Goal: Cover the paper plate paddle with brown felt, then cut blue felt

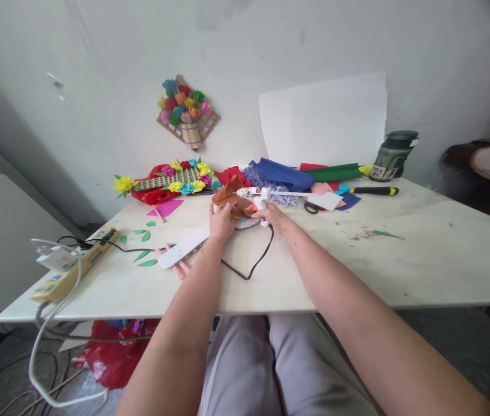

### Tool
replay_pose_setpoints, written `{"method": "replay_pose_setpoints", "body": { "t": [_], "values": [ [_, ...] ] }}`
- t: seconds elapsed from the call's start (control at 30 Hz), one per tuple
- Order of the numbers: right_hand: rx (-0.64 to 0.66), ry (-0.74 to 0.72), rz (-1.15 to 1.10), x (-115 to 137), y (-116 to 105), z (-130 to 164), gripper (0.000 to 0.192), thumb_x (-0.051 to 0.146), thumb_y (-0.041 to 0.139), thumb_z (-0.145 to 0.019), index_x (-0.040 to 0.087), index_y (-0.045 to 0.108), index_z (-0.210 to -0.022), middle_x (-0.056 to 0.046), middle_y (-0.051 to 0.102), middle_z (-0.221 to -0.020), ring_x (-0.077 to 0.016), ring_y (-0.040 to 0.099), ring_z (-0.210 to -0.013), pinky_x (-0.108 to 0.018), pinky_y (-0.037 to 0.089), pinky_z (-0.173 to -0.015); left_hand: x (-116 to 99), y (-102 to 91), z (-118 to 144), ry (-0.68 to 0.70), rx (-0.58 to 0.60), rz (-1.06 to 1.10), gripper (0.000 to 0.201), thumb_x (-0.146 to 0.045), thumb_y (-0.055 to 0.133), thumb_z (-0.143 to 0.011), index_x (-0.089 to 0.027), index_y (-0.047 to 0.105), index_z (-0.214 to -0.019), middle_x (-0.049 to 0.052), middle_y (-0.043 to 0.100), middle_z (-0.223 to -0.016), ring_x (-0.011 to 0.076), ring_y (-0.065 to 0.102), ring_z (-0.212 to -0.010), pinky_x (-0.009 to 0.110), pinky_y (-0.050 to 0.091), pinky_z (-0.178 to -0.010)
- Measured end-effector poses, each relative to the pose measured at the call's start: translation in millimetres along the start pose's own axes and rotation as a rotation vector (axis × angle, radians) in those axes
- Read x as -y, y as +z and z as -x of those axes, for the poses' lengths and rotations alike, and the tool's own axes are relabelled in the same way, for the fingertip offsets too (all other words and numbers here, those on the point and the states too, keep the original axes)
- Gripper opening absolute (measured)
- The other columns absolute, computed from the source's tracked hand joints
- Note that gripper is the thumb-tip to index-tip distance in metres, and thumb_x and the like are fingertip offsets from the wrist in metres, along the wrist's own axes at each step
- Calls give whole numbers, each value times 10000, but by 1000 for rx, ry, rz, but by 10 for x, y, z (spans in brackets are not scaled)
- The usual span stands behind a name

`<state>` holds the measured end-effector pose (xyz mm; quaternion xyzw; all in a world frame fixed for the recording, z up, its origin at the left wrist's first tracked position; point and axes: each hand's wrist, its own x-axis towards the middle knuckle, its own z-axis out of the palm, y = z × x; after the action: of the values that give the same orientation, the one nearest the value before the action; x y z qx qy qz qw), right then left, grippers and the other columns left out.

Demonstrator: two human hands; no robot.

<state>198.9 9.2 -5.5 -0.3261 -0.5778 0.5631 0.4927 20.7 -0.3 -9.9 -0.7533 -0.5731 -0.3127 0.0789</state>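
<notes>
My right hand is closed around a white glue gun, whose nozzle points left and whose glue stick extends out to the right. A black cord hangs from its handle and loops over the table. My left hand pinches the edge of some brown paper, just left of the gun. Below the hands lies a white piece with a long flat neck; its wider part is mostly hidden by my hands and the paper. Rolled pink paper strips lie partly under the neck.
Green paper leaves and a power strip lie to the left. At the back are a flower-trimmed guitar shape, blue paper, scissors, a screwdriver and a dark bottle. Paper scraps lie right.
</notes>
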Motion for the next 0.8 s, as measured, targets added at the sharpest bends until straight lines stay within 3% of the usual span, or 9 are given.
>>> {"method": "replay_pose_setpoints", "body": {
  "t": [0.3,0.8],
  "values": [
    [-12,-8,53,-12,-14,-6,240,179,632,-552,186,705,-780,-19,710,-844,-205,618,-864,-289,433,-726,-23,-12,5,-48,13,22,493,-110,465,-714,-291,527,-1168,-2,656,-1093,193,502,-1181,483,15,-1131],
    [-4,20,-86,14,28,-1,241,112,646,-522,176,686,-751,-40,703,-955,-222,640,-935,-336,450,-874,-5,15,0,-103,3,98,384,-109,492,-677,-299,585,-998,-18,651,-1131,187,512,-1157,549,14,-1110]
  ]
}}
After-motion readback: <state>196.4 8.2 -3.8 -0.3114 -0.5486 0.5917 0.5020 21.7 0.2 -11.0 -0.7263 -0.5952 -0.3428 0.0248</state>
